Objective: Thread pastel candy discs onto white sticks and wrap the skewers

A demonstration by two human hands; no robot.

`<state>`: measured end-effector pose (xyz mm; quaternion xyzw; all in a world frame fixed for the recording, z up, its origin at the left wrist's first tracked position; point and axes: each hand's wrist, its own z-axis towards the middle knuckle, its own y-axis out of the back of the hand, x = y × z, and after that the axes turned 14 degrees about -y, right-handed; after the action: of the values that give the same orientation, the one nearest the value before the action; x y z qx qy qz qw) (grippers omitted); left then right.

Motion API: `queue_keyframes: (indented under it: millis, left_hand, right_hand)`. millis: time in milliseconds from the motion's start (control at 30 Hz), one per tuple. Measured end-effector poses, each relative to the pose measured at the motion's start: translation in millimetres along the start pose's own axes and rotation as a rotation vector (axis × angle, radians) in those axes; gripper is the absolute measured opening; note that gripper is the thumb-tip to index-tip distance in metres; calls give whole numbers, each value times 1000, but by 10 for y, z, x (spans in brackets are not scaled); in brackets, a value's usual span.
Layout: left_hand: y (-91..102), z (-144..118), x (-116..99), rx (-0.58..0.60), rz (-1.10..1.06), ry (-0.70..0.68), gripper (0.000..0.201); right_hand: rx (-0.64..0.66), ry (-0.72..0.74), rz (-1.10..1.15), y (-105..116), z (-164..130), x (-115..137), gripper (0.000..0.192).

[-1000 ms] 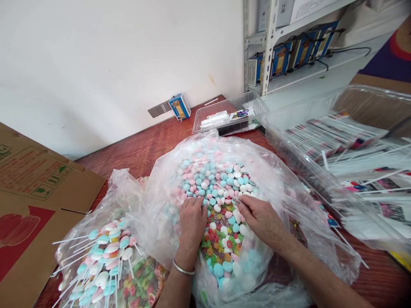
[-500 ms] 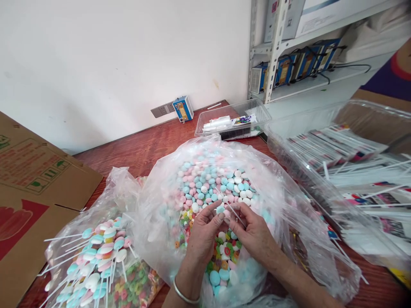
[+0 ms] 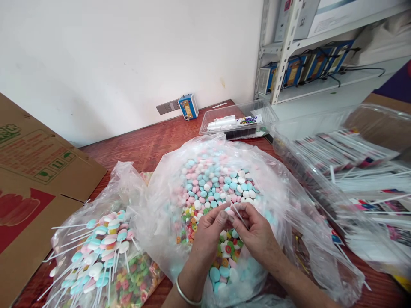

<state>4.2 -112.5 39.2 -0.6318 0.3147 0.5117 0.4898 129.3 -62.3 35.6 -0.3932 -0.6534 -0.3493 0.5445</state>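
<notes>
Over a large clear plastic bag (image 3: 157, 214) of candies, both hands meet with fingertips almost touching. My left hand (image 3: 207, 235) wears a bangle and pinches a small pale candy (image 3: 229, 211) between thumb and fingers. A thin white stick (image 3: 238, 214) is gripped in my right hand (image 3: 257, 231), its upper end close to the candy; whether it has entered the candy I cannot tell. Pink, blue and white button candies (image 3: 205, 188) fill the bag, with colourful ring gummies (image 3: 227, 248) beneath my hands. To the left, skewered candies on white sticks (image 3: 102, 252) lie on another bag.
A cardboard box (image 3: 41, 171) stands at the left. At the right, a clear tub (image 3: 302, 188) holds white sticks and printed packets. Behind the bag is a clear tray (image 3: 272, 117) with white rolls. A blue device (image 3: 188, 107) sits by the wall socket; metal shelving (image 3: 284, 55) rises behind.
The view has shifted slightly, so the scene sits a little further right. Both hands stay together over the bag; the candy is now more covered by the left fingers.
</notes>
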Motion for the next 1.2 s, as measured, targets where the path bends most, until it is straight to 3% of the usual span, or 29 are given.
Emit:
queue_keyframes:
  millis: [133,300,400,500,667,1000,1200]
  left_hand:
    - [33,-11,-35,76,161,-101,45]
    - [33,29,-32,34,148,-83,39]
    - [82,72,21,-85,117,-66,39]
    - [171,135,35,-246,53,-91,41]
    - [275,215,-53,-377,-30,-146,40]
    - [304,190,4,-349,-1,-165,45]
    - [349,171,39,-280,227,-218,39]
  right_hand:
    - [59,-44,105,7,28,-2,23]
    - [97,-25,64,14,43,-23,23]
    - [67,-9,-30,26,25,-19,22]
    - [50,27,-274,26,-14,-16,24]
    - [133,148,-522,-31,-75,-51,25]
    - [239,43,-482,-64,-77,-41,28]
    - [263,-71,-408,-91,-72,-22,29]
